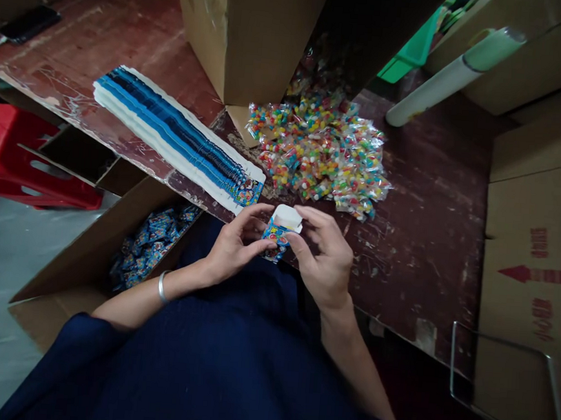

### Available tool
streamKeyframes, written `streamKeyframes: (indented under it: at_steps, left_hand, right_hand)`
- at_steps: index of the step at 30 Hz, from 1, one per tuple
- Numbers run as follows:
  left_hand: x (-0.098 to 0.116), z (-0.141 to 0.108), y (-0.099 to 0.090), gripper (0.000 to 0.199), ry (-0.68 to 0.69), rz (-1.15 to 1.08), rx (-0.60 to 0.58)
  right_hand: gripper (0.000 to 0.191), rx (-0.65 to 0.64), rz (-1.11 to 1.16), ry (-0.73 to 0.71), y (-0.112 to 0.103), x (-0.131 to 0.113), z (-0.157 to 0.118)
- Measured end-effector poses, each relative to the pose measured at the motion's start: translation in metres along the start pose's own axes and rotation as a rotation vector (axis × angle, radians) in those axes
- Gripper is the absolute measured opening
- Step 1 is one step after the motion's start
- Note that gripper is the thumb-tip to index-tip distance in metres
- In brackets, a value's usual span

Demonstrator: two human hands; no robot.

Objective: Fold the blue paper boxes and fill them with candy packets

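Observation:
Between my two hands, just off the table's front edge, is a small blue printed candy box (277,235) with its white top flap standing up. My left hand (239,242) grips its left side, thumb on the printed front. At the right side and upper corner, my right hand (323,252) pinches it with thumb and fingers. Whether anything lies inside the box I cannot tell. Beyond my left hand stretches a long overlapping row of flat blue-and-white box blanks (179,137). A heap of clear bags of colourful candies (323,155) lies beyond my right hand.
Below the table's left edge, an open carton (78,252) holds many blue filled boxes (149,245). A tall cardboard box (255,33) stands behind the candy bags. A white tube (436,86), a green bin (410,49), a red stool (17,157) and a phone (30,24) are around.

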State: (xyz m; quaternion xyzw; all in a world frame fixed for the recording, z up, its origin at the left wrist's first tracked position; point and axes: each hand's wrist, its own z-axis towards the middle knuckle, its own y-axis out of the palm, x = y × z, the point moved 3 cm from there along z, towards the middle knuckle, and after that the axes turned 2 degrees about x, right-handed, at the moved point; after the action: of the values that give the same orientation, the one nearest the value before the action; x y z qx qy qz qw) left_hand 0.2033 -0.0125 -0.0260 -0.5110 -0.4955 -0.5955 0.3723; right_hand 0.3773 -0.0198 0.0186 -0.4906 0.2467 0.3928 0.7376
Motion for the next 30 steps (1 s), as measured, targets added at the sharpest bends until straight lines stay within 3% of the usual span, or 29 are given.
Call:
streamKeyframes:
  at_steps: [4, 7, 10, 13, 16, 22, 30]
  left_hand:
    - [-0.001, -0.003, 0.001, 0.050, 0.005, -0.055, -0.025]
    - [-0.002, -0.003, 0.002, 0.038, -0.027, -0.055, -0.079]
    - [-0.003, -0.001, 0.001, 0.036, -0.037, -0.044, -0.081]
    - [-0.003, 0.000, 0.000, 0.048, -0.080, -0.125, -0.063]
    - [-0.004, -0.001, -0.003, 0.050, -0.091, -0.114, -0.057]
    - [-0.003, -0.006, -0.016, 0.044, 0.072, 0.192, -0.049]
    - [0.000, -0.005, -0.026, 0.050, 0.104, 0.191, -0.094]
  right_hand:
    - [0.026, 0.063, 0.213, 0.189, 0.013, 0.017, -0.023]
    - [0.010, 0.095, 0.203, 0.174, 0.019, 0.019, -0.027]
    - [0.009, 0.135, 0.208, 0.144, 0.022, 0.016, -0.022]
    - [0.018, 0.203, 0.303, 0.162, 0.023, 0.011, -0.017]
    - [0.018, 0.108, 0.350, 0.179, 0.025, 0.007, -0.010]
    - [0.023, -0.067, 0.446, 0.393, 0.025, 0.014, 0.005]
    - [0.022, -0.096, 0.469, 0.422, 0.037, 0.022, 0.014]
